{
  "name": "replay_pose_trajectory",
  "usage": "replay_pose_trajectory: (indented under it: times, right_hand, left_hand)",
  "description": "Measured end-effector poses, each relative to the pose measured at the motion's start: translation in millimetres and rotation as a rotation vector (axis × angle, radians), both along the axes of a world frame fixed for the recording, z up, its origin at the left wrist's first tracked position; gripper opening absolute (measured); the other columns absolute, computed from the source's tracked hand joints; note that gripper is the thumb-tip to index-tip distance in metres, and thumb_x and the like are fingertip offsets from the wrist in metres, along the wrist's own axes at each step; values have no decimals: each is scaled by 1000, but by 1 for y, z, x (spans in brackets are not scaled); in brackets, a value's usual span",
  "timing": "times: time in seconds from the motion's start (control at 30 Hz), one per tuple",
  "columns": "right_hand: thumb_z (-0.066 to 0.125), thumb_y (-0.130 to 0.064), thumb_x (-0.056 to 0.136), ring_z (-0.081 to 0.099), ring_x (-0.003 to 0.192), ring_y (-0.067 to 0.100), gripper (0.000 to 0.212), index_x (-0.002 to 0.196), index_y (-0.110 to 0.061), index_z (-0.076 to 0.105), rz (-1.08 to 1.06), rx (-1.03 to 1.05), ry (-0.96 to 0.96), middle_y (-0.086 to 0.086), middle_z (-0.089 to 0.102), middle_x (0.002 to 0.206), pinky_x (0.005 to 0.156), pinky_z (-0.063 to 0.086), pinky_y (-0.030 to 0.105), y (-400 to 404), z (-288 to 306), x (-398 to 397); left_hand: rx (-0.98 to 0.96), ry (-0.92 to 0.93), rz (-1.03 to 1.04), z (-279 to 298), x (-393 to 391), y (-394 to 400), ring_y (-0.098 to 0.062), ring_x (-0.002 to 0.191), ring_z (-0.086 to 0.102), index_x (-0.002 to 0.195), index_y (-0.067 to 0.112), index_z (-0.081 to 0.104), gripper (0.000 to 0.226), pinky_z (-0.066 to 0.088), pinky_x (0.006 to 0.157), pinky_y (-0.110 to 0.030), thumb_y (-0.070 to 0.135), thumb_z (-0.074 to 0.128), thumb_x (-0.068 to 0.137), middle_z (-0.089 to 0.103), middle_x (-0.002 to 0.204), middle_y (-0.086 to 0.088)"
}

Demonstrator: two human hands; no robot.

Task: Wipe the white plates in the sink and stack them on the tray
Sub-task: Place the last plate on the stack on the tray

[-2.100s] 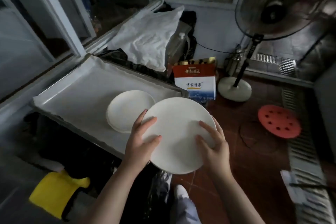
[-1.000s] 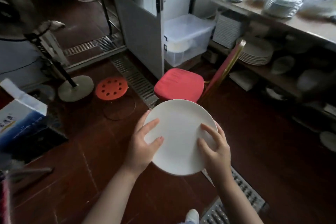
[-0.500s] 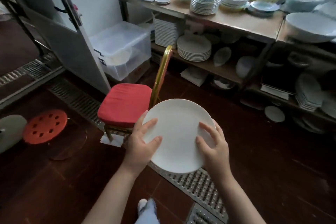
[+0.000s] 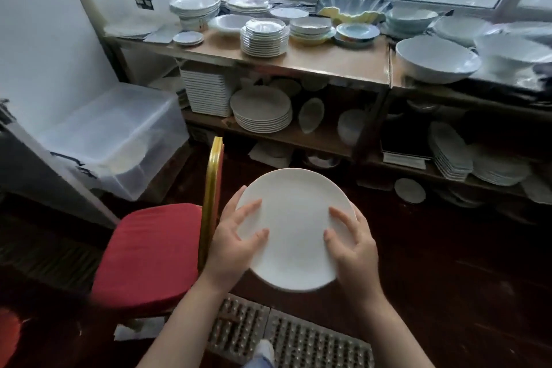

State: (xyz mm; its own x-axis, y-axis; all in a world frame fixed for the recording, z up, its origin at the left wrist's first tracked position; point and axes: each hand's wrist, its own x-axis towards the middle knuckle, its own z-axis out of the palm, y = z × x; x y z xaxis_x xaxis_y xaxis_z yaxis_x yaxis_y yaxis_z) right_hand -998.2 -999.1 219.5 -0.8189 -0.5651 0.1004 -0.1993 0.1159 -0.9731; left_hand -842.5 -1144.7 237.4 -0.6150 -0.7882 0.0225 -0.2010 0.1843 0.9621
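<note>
Head camera looks down on the round white ceramic plate (image 4: 295, 227) that I hold in the air in front of me, its face tipped toward me. My left hand (image 4: 231, 243) grasps its left edge, thumb and forefinger spread across the face and the other fingers behind the rim; my right hand (image 4: 352, 243) grasps the right edge the same way, thumb and forefinger lying on the face. Taking that plate as the mark: just to its left stands a chair with a red padded seat (image 4: 149, 257) and a gold-coloured metal back, whose upright nearly touches my left hand in this view. Below the plate a perforated metal floor grate (image 4: 313, 343) lies in the dark red-brown floor, and the tip of my light shoe shows on it. Beyond the plate runs a long wooden two-tier shelf (image 4: 328, 64), its top crowded with crockery: a tall pile of small white plates (image 4: 264, 37), and a large white bowl (image 4: 437, 58) toward the right. On the lower tier, straight above the plate in the picture, sits a stack of broad white dinner plates (image 4: 261, 112) beside a pile of square white dishes (image 4: 206, 92). Far left of the plate a clear plastic storage box (image 4: 116, 134) rests against the white wall. A window runs behind the shelf.
</note>
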Motion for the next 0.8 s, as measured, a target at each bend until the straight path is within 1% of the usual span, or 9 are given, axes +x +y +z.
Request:
replay_pose_trajectory:
  times: [0.07,0.2,0.27,0.33,0.43,0.53,0.6,0.63,0.8]
  right_hand:
    - [62,-27,78,44,132,8,39,117,-27,66,-37,-24,-6,-13,47,141,111,41,44,-25,3,-13]
    - [63,-26,78,45,132,7,38,115,-31,66,-76,-35,-14,-19,46,139,110,42,43,-64,2,-40]
    - [63,-25,78,46,132,7,37,115,-31,66,-97,-36,-4,-14,48,140,110,42,44,-77,3,-51]
    - [63,-25,78,46,131,7,36,113,-32,65,-118,-29,-1,-11,48,140,111,42,42,-91,3,-66]
    - [62,-25,77,46,130,7,37,114,-29,65,-133,-12,18,-10,49,138,111,41,36,-105,2,-86]
    - [62,-24,77,45,130,5,38,114,-27,66,-143,2,38,-10,49,137,108,38,18,-122,0,-113]
    - [62,-25,77,44,129,4,39,115,-26,66,-132,18,25,-9,48,137,100,34,4,-136,-3,-134]
    - [61,-25,77,44,129,4,39,116,-25,66,-129,24,16,-8,48,138,98,33,2,-144,-5,-147]
    - [62,-26,77,43,129,2,40,116,-26,66,-99,42,36,-8,48,139,101,31,6,-188,-8,-225]
  left_hand:
    - [-3,5,-26,5,-19,-29,9,137,32,126,32,62,46,39,112,-31,8,73,88,30,152,30]
    - [-6,16,-86,4,-52,-74,29,125,28,126,32,62,46,39,106,-24,8,73,88,29,147,36]
    - [-1,17,-98,3,-66,-90,26,127,29,128,30,62,47,37,106,-23,8,73,88,30,148,35]
    - [4,14,-113,1,-84,-105,15,132,30,130,28,62,48,36,106,-20,7,73,88,30,148,33]
    - [17,16,-129,1,-108,-121,7,137,29,127,30,61,47,37,102,-16,7,73,88,30,149,30]
    - [26,18,-134,-1,-134,-138,8,136,31,124,33,62,46,37,108,-25,6,73,87,31,150,27]
    - [23,10,-136,-4,-156,-153,15,131,33,122,35,62,46,36,109,-25,6,74,87,32,148,28]
    - [23,4,-137,-6,-169,-161,17,130,33,122,35,62,46,36,109,-26,7,74,87,32,148,29]
    - [18,12,-93,-14,-240,-201,1,140,31,123,33,63,47,35,111,-27,6,74,86,32,153,21]
